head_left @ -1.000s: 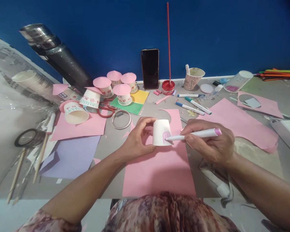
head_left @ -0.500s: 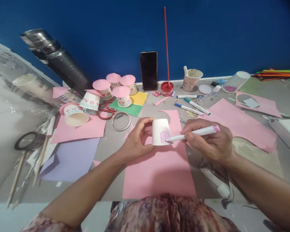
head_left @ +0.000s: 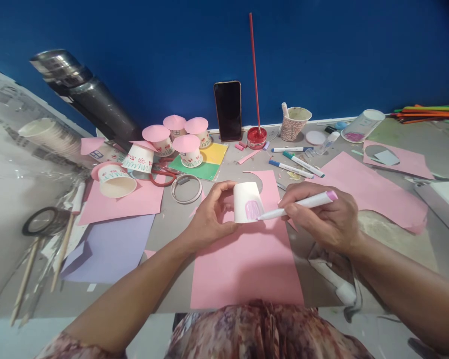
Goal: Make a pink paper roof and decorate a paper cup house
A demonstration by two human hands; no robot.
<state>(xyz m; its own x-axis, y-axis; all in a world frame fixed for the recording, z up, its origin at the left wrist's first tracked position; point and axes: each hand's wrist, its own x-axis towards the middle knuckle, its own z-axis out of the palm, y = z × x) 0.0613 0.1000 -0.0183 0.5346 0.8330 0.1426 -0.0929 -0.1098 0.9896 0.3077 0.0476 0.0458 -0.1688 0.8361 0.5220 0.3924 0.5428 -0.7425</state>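
Note:
Upside down over a pink paper sheet (head_left: 247,279), a small white paper cup (head_left: 243,197) is gripped by my left hand (head_left: 213,212), with thumb and fingers around its left side. A purple door-like patch, rounded at the top, is coloured low on the cup's wall. My right hand (head_left: 325,217) holds a white marker (head_left: 303,205) with a purple end, its tip touching the cup at the patch's lower right edge. Finished-looking cups with pink cone roofs (head_left: 187,149) and drawn flowers and grass stand at the back left.
A dark flask (head_left: 93,94) leans at the left, near stacked cups (head_left: 45,134) in plastic. A phone (head_left: 228,110) rests against the blue wall beside a red pot with a stick (head_left: 257,137). Markers (head_left: 292,168), tape rolls (head_left: 186,188) and purple paper (head_left: 108,249) lie around.
The marker tip has shifted slightly along the lower edge of the purple patch. The cup is turned or tilted a little in my left hand; both grips stay the same.

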